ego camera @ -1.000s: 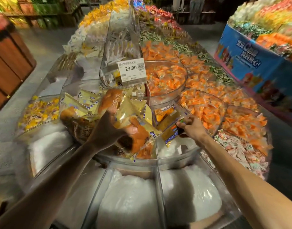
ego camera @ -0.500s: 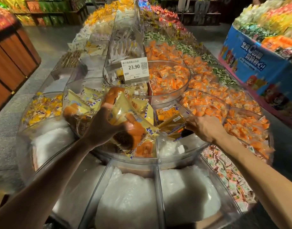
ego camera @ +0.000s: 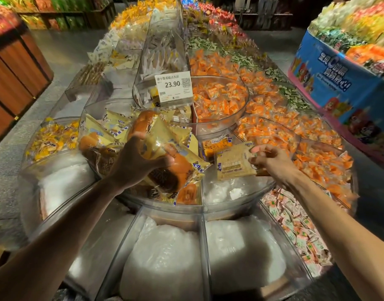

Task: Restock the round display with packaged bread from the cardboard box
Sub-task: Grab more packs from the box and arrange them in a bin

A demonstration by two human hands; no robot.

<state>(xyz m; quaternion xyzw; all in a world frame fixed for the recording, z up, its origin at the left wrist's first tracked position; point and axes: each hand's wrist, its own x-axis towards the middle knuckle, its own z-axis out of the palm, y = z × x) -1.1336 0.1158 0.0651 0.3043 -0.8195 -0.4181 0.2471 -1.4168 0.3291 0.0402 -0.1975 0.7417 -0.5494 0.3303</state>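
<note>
My left hand grips a bunch of yellow bread packets with brown buns inside, held over the left compartment of the clear round display. More such packets lie heaped in that compartment. My right hand pinches the right edge of a flat tan packet, tilted over the right compartment. An orange packet sits just behind it. The cardboard box is out of view.
A price tag reading 23.90 stands behind the buns. Orange wrapped sweets fill the bowl and bins to the right. White plastic padding fills the lower front bins. A blue stand is at right, wooden crates at left.
My right hand has drawn the flat packet up and turned it so its tan face shows. My left hand stays on the bun packets, shifted slightly.
</note>
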